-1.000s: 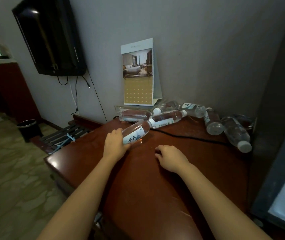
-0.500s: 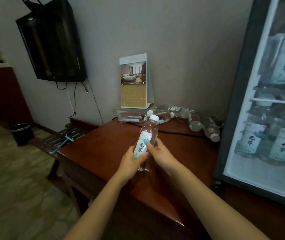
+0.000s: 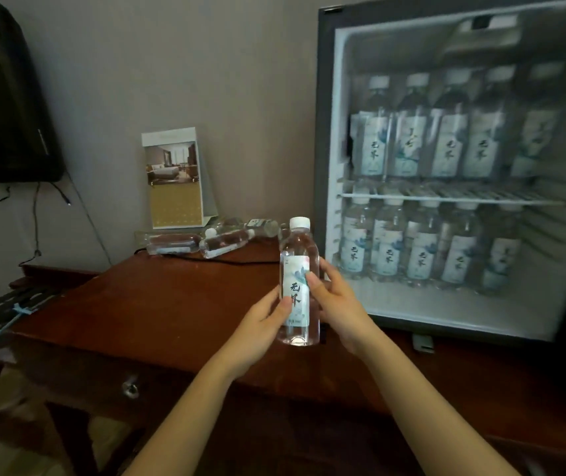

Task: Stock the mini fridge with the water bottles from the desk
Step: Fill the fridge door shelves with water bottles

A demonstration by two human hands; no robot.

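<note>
A clear water bottle (image 3: pixel 298 255) with a white cap and pale label stands upright above the brown desk (image 3: pixel 157 304), held between both hands. My left hand (image 3: pixel 261 321) grips its lower left side; my right hand (image 3: pixel 334 300) grips its right side. Just to the right stands the open mini fridge (image 3: pixel 322 132), with rows of the same bottles on its upper wire shelf (image 3: pixel 446 195) and on its floor. Several more bottles (image 3: pixel 219 240) lie on their sides at the back of the desk by the wall.
A standing calendar card (image 3: pixel 175 180) leans against the wall behind the lying bottles. A black cable (image 3: pixel 240 262) runs across the desk's back. A wall-mounted TV (image 3: pixel 3 97) hangs at left, with a slatted luggage rack (image 3: pixel 3 304) below it.
The bottle rose from lying on the desk under my left hand to upright in both hands. My view swung right, bringing the open fridge fully into sight.
</note>
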